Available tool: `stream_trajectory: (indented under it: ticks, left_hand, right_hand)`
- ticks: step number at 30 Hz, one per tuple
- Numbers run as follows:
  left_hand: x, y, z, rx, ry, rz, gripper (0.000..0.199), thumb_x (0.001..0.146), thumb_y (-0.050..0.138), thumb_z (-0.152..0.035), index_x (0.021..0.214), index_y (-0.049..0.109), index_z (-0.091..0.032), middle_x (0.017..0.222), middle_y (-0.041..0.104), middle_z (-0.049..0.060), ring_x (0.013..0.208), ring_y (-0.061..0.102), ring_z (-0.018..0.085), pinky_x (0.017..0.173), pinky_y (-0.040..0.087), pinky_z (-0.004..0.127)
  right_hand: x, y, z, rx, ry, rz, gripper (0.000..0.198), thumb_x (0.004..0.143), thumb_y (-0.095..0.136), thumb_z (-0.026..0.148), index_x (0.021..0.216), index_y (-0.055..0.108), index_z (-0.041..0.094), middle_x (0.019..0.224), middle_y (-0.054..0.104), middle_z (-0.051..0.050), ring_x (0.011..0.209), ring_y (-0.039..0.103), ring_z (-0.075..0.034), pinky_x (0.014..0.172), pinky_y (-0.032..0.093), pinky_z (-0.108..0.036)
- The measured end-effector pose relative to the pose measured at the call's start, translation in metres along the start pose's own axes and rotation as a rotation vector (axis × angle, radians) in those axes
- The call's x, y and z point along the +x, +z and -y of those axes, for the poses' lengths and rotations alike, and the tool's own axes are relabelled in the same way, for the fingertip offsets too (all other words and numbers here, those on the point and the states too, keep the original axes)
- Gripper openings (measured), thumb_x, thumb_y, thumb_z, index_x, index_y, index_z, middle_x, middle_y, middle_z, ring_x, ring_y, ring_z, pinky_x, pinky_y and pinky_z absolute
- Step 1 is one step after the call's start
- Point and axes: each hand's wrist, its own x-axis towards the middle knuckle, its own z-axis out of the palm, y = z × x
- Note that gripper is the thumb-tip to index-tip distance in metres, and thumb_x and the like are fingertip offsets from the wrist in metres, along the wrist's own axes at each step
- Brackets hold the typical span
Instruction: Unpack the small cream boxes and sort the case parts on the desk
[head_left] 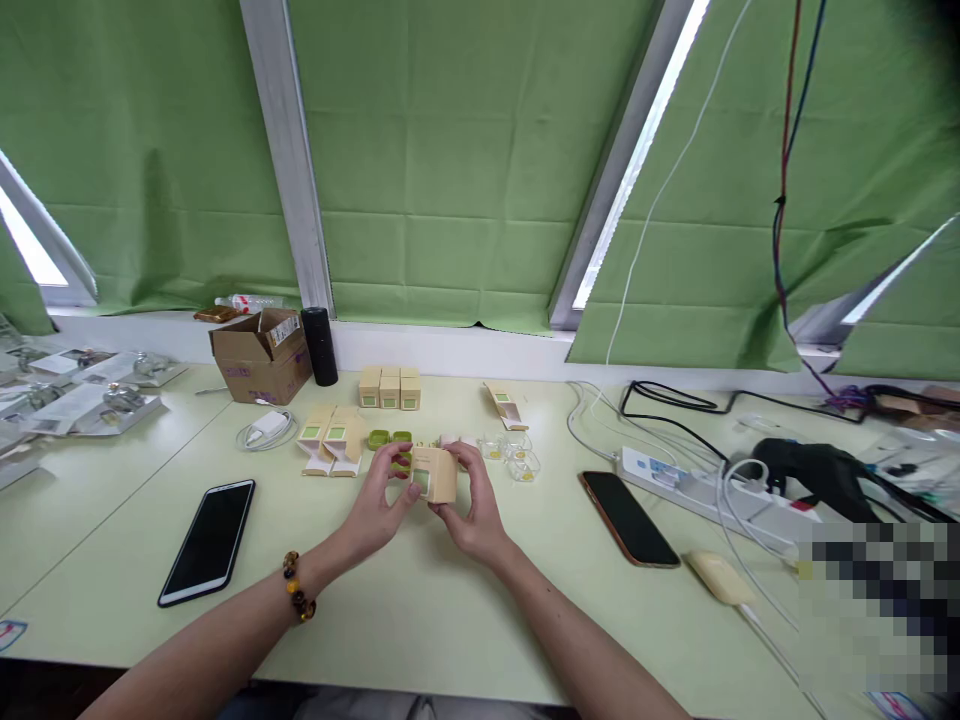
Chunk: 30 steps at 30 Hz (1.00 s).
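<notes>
The left hand [386, 505] and right hand [476, 510] grasp a small tan box [442, 478] over the middle of the table [420, 620], fingers partly hiding it and the green pieces [380, 439] behind. Pixelation masks the near right corner. Open surface reaches toward the near edge, a left phone [206, 545] and right phone [628, 518] farther out.

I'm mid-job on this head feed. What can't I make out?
In the head view:
- Inside of the small tan cardboard box between left hand and right hand: hidden by its walls.
- Any fine print on that box: too small.
- Full count of small green square containers: partly covered by the left hand.
- Brown cardboard carton's contents: hidden by its walls and flaps.
- Lower right: masked by a pixelated patch.
</notes>
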Motion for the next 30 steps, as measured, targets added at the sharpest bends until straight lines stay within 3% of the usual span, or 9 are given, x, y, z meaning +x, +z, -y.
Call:
stream_trajectory:
  ticks: [4, 9, 14, 20, 26, 30]
  left_hand:
    - [-0.005, 0.002, 0.005, 0.04, 0.057, 0.044, 0.056, 0.097, 0.064, -0.047, 0.144, 0.043, -0.023, 0.141, 0.054, 0.016, 0.129, 0.053, 0.029, 0.102, 0.048, 0.044]
    - [-0.007, 0.001, 0.004, -0.092, -0.021, 0.132, 0.055, 0.103, 0.054, -0.044, 0.152, 0.037, -0.025, 0.148, 0.057, 0.016, 0.136, 0.054, 0.029, 0.109, 0.045, 0.044]
    - [-0.005, 0.002, 0.012, -0.041, -0.07, 0.097, 0.048, 0.103, 0.052, -0.037, 0.148, 0.048, -0.022, 0.15, 0.057, 0.016, 0.142, 0.052, 0.029, 0.111, 0.046, 0.045]
    - [-0.001, 0.002, 0.014, 0.159, -0.012, -0.019, 0.044, 0.096, 0.055, -0.024, 0.14, 0.057, -0.022, 0.128, 0.068, 0.013, 0.118, 0.065, 0.025, 0.089, 0.055, 0.039]
    - [-0.005, 0.0, -0.004, 0.336, 0.102, -0.024, 0.033, 0.097, 0.061, -0.037, 0.126, 0.063, -0.021, 0.126, 0.065, 0.014, 0.118, 0.059, 0.028, 0.095, 0.053, 0.043]
    - [-0.009, 0.008, -0.017, 0.31, -0.045, 0.088, 0.026, 0.089, 0.07, -0.036, 0.105, 0.058, -0.02, 0.1, 0.065, 0.005, 0.088, 0.06, 0.02, 0.076, 0.054, 0.034]
  right_hand:
    - [0.0, 0.0, -0.001, -0.057, -0.087, 0.002, 0.07, 0.082, 0.068, 0.024, 0.147, 0.041, 0.026, 0.141, 0.05, -0.014, 0.136, 0.047, -0.035, 0.113, 0.045, -0.06]
    - [-0.003, 0.001, -0.003, -0.109, -0.16, -0.022, 0.08, 0.082, 0.067, 0.022, 0.154, 0.032, 0.027, 0.144, 0.047, -0.015, 0.139, 0.044, -0.037, 0.109, 0.049, -0.061]
    - [-0.006, 0.002, -0.005, -0.175, -0.233, -0.058, 0.085, 0.082, 0.07, 0.023, 0.156, 0.028, 0.025, 0.143, 0.046, -0.017, 0.135, 0.047, -0.038, 0.106, 0.05, -0.064]
    - [-0.005, 0.004, -0.006, -0.231, -0.297, -0.095, 0.089, 0.085, 0.075, 0.024, 0.157, 0.025, 0.026, 0.139, 0.046, -0.018, 0.132, 0.049, -0.037, 0.102, 0.053, -0.062]
    - [-0.003, 0.002, -0.012, -0.422, -0.492, -0.049, 0.08, 0.089, 0.067, 0.012, 0.155, 0.029, 0.033, 0.138, 0.047, -0.016, 0.127, 0.054, -0.033, 0.095, 0.055, -0.057]
    - [-0.004, 0.008, -0.009, -0.496, -0.616, 0.024, 0.068, 0.091, 0.062, 0.008, 0.146, 0.039, 0.04, 0.134, 0.052, -0.009, 0.118, 0.06, -0.027, 0.091, 0.058, -0.045]
